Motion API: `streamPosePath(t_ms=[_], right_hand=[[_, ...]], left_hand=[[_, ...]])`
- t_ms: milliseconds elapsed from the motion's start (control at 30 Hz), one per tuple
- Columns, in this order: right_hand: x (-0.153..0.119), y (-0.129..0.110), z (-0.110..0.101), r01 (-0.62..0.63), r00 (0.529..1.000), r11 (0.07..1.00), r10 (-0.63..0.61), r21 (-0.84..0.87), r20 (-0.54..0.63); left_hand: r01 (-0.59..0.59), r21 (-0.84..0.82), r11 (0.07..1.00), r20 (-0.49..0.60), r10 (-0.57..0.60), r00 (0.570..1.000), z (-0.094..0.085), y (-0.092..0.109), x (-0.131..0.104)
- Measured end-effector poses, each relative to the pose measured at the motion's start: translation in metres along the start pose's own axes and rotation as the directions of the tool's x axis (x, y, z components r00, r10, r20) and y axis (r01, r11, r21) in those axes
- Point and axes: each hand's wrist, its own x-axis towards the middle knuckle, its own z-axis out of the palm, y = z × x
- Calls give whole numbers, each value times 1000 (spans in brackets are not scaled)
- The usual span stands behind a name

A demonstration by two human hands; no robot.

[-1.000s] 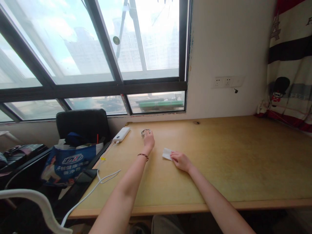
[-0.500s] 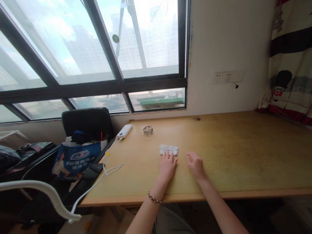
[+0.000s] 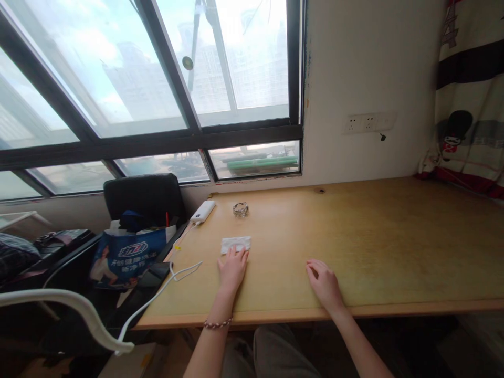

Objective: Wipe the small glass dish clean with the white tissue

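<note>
A folded white tissue (image 3: 236, 244) lies flat on the wooden table (image 3: 271, 283), left of centre. My left hand (image 3: 232, 268), with a braided bracelet on its wrist, rests on the tissue's near edge, fingers stretched out and a little apart. They press on it from above rather than wrapping round it. To the right, my right hand (image 3: 323, 283) lies on the tabletop near the front edge. Its fingers are curled in with the thumb close to them, and nothing shows inside.
A silvery bracelet-like ring (image 3: 240, 210) sits beyond the tissue. Near the table's left edge lies a white power bank (image 3: 203, 211) with a white cable (image 3: 183, 275) running from it. A blue bag (image 3: 128, 257) rests on a black chair (image 3: 144, 197) at left.
My left hand and the tissue under it have moved left across the table. My right hand has shifted slightly right and nearer to me, fingers still curled.
</note>
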Motion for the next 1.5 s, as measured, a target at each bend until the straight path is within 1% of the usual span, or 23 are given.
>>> streamPosePath(t_ms=[67, 167, 267, 333, 400, 433, 467, 500, 533, 567, 600, 633, 667, 700, 767, 867, 967, 1167, 1300, 1400, 1500], right_hand=[[-1, 0, 1, -1, 1000, 1000, 1, 6, -4], [-2, 0, 1, -6, 1000, 1000, 7, 19, -9], [-2, 0, -1, -24, 999, 999, 25, 44, -22], [1, -1, -1, -38, 998, 996, 42, 84, -41], [8, -4, 1, -51, 997, 988, 58, 144, -43], [14, -8, 4, -58, 997, 982, 64, 179, -30], [22, -12, 8, -66, 997, 974, 70, 217, -10], [31, -16, 14, -75, 997, 963, 74, 258, 12], [41, -21, 20, -80, 997, 949, 72, 304, 37], [51, -26, 28, -88, 996, 932, 76, 352, 49], [62, -30, 36, -93, 995, 917, 75, 388, 61], [72, -32, 44, -86, 996, 911, 71, 403, 52], [81, -33, 53, -81, 997, 913, 75, 400, 29], [89, -31, 60, -78, 997, 917, 82, 390, 6], [99, -25, 72, -86, 994, 928, 104, 363, -30], [104, -12, 80, -153, 984, 925, 175, 347, -32], [102, -5, 83, -194, 977, 914, 213, 356, -17], [100, -9, 85, -191, 978, 922, 207, 336, -11], [100, -8, 85, -173, 982, 924, 187, 340, -9], [100, -7, 85, -159, 985, 930, 175, 331, -17], [100, -7, 85, -152, 986, 933, 166, 325, -16]], left_hand=[[13, -6, 1000, -5, -13, 1000, 1, -5, 1], [27, -23, 999, -14, -27, 1000, 1, -5, 1], [6, -59, 998, -86, -11, 996, -6, 1, 0], [-55, -142, 988, -136, 36, 990, -14, 11, 2], [-131, -316, 940, -142, 89, 986, -23, 26, 6], [-155, -433, 888, -128, 109, 986, -26, 37, 10], [-160, -559, 813, -107, 121, 987, -27, 49, 14], [-143, -680, 719, -78, 123, 989, -27, 63, 19], [-110, -785, 610, -40, 128, 991, -26, 79, 25], [-71, -874, 481, -2, 142, 990, -22, 94, 31], [-26, -938, 345, 35, 169, 985, -17, 109, 37], [25, -972, 233, 70, 186, 980, -9, 124, 42], [78, -985, 156, 110, 209, 972, -1, 136, 46], [122, -987, 107, 143, 216, 966, 8, 146, 50], [186, -981, 58, 193, 174, 966, 27, 159, 53], [230, -972, 54, 235, 135, 962, 48, 164, 52], [223, -972, 69, 231, 143, 962, 58, 161, 51], [223, -965, 134, 241, 137, 961, 61, 158, 53], [161, -978, 131, 181, 160, 970, 62, 158, 52], [128, -979, 157, 156, 182, 971, 66, 157, 52], [106, -980, 170, 137, 179, 974, 68, 158, 52]])
